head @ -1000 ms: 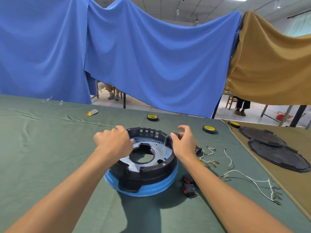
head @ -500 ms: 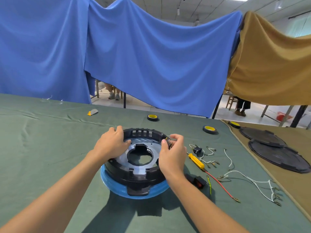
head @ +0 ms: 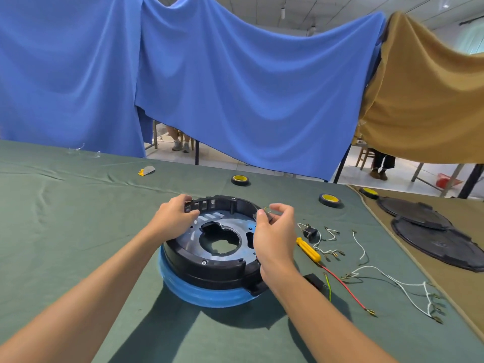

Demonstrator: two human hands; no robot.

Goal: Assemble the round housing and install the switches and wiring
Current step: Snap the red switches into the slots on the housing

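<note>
Head view. Table (head: 65, 231) under wrinkled green cloth; a tan cloth (head: 466, 305) covers its right edge strip. Round housing (head: 209, 268), black, open side up, sits mid-table on a blue ring (head: 209, 296).

Left hand (head: 174, 216) grips the housing's far-left rim, fingers curled over the wall, thumb inside. Right hand (head: 275, 237) is at the right rim, thumb and forefinger pinching a small dark part (head: 265, 214), other fingers loosely spread; part too small to identify.

Right of the housing lie a yellow screwdriver (head: 308, 249), a black switch (head: 311, 233), a second switch (head: 315, 280) partly hidden behind the right forearm, a red wire (head: 345, 288) and white wires (head: 392, 280).

Three tape rolls (head: 239, 180) lie along the far edge. A small yellow-grey item (head: 146, 170) lies far left. Two black round covers (head: 440, 242) overlap on the tan cloth.

Room: blue drape (head: 235, 87) and tan drape (head: 424, 95) hang behind the table. People's legs and chair legs show below them, ceiling above.
</note>
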